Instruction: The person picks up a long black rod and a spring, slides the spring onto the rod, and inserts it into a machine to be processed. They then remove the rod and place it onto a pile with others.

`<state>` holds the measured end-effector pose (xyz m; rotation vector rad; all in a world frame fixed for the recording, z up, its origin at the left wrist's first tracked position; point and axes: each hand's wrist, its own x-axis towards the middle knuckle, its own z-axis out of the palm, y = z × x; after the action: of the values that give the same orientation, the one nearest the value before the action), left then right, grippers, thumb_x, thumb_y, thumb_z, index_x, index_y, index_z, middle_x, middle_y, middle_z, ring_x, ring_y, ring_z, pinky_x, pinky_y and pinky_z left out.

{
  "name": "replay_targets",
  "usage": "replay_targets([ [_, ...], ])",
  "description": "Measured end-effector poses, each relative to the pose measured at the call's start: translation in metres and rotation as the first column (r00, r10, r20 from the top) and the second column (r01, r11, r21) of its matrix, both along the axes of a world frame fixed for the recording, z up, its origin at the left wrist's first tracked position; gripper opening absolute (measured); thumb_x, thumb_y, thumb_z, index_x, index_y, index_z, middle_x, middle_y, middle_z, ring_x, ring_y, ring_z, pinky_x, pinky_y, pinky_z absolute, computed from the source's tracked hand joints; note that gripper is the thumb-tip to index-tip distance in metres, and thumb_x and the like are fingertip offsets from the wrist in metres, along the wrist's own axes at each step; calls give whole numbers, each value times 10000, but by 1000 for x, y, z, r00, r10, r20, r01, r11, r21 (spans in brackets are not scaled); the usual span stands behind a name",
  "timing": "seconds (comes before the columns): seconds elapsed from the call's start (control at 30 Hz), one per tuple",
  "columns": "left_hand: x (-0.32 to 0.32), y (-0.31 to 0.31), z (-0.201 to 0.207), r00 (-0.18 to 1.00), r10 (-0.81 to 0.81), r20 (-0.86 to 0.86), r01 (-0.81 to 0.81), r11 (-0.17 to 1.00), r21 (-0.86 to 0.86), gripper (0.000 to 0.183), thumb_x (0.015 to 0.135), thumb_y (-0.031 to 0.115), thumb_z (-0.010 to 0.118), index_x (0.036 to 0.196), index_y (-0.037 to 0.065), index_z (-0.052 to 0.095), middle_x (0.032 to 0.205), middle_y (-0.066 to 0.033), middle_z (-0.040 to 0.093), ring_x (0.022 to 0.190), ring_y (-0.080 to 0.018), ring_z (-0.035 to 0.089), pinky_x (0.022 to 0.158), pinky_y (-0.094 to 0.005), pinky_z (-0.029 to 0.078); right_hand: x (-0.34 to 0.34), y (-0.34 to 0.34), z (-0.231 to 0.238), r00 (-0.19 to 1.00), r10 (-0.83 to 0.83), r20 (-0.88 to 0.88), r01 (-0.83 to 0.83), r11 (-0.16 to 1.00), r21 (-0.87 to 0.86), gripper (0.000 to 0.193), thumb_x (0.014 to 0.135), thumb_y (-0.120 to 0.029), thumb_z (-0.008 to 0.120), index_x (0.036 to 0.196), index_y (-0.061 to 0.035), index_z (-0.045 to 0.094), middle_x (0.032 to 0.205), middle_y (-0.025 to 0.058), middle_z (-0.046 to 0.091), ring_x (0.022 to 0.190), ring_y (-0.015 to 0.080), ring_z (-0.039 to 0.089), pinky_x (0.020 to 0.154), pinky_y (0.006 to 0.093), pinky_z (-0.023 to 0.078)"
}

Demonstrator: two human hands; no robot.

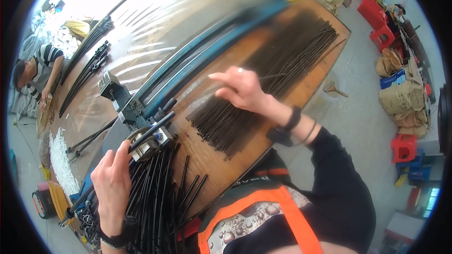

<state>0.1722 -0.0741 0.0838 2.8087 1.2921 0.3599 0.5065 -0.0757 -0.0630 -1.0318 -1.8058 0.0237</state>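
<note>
My left hand (112,183) is closed at the lower end of a black tube (160,124), which lies slantwise across a metal clamp block (146,148). My right hand (242,89) hovers over the table, thumb and forefinger bent toward each other. Between them a long thin coil spring (190,98) seems to run, blurred, toward the tube's upper end. The palm side of the right hand is hidden. A blue metal rail (197,59) stretches from the clamp to the far right, its far end smeared by motion.
Many dark springs (226,127) lie bundled on the wooden table (200,195). Black tubes (150,197) are heaped by my left forearm, with more rods (84,77) at far left. A person (44,68) works there. Red stools (403,148) and cartons (402,101) stand right.
</note>
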Motion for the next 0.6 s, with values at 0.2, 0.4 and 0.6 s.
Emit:
replay_targets([
  [0.2, -12, 9, -6, 999, -29, -29, 32, 992, 125, 246, 906, 35, 622, 1148, 77, 615, 825, -140, 591, 702, -311, 601, 616, -404, 481, -26, 24, 12, 999, 46, 26, -52, 955, 293, 212, 956, -291, 626, 1069, -120, 680, 745, 34, 593, 653, 187, 575, 613, 332, 483],
  [0.4, -101, 29, 26, 978, 74, 193, -145, 912, 384, 177, 947, 71, 608, 1116, 17, 601, 826, -141, 575, 669, -297, 555, 603, -364, 454, -49, 72, 6, 998, -66, 1, 66, 998, 9, 131, 930, -108, 635, 1041, -63, 688, 753, 72, 659, 685, 174, 637, 668, 299, 518],
  [0.6, -160, 8, 43, 953, 196, 232, -269, 899, 347, 203, 975, 106, 594, 1150, 5, 614, 804, -144, 573, 638, -257, 518, 594, -349, 425, -186, 127, 50, 867, 461, -189, -493, 850, -186, 115, 864, -154, 713, 929, -60, 726, 826, 93, 698, 709, 224, 656, 701, 308, 522],
])
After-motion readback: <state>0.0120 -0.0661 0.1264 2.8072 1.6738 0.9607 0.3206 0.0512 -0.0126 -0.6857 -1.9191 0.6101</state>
